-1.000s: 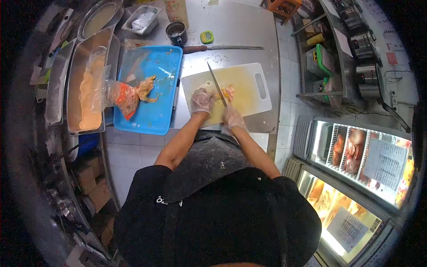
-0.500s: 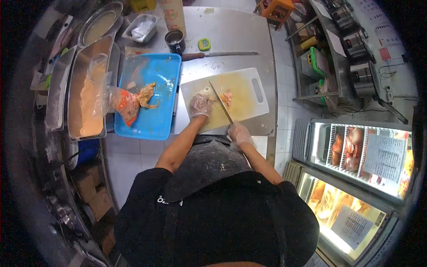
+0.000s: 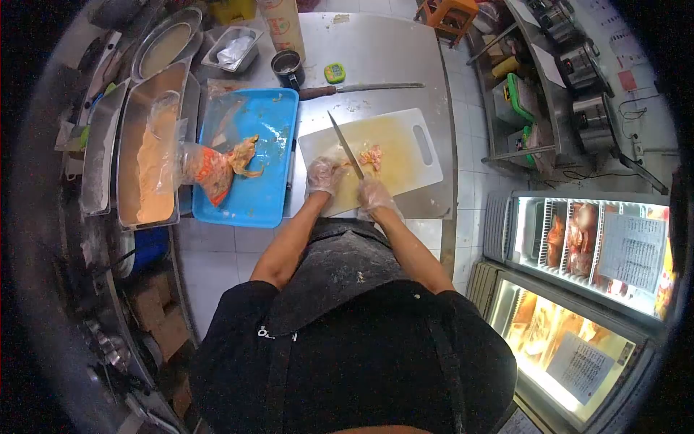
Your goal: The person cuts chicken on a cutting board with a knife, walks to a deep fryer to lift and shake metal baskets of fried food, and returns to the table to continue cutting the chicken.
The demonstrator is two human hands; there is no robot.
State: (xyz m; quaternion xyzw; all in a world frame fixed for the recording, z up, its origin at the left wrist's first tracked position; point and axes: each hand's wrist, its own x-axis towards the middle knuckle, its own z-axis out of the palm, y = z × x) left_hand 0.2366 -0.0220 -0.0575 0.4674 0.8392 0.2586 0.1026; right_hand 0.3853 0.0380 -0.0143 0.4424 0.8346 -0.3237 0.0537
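Note:
My right hand (image 3: 375,195), in a clear plastic glove, grips a long kitchen knife (image 3: 343,142) whose blade points away and to the left over the white cutting board (image 3: 408,168). Close to the blade, my gloved left hand (image 3: 324,175) rests on the board's left part with curled fingers. What lies under those fingers is mostly hidden. Just right of the blade sits a small heap of chopped pinkish-orange pieces (image 3: 371,157), perhaps meat or skin. Yellowish wet stains cover much of the board.
Left of the board, a blue tray (image 3: 249,206) holds a plastic bag of orange-red pieces (image 3: 211,177) and a yellowish lump (image 3: 246,155). Behind the board are a wooden-handled sharpening rod (image 3: 379,87), a green timer (image 3: 335,73) and a dark mug (image 3: 288,69). A steel pan of orange powder (image 3: 152,173) stands far left.
My right hand and the knife have moved left, closer to my left hand. The blade now lies left of the chopped heap. The whole view has shifted slightly.

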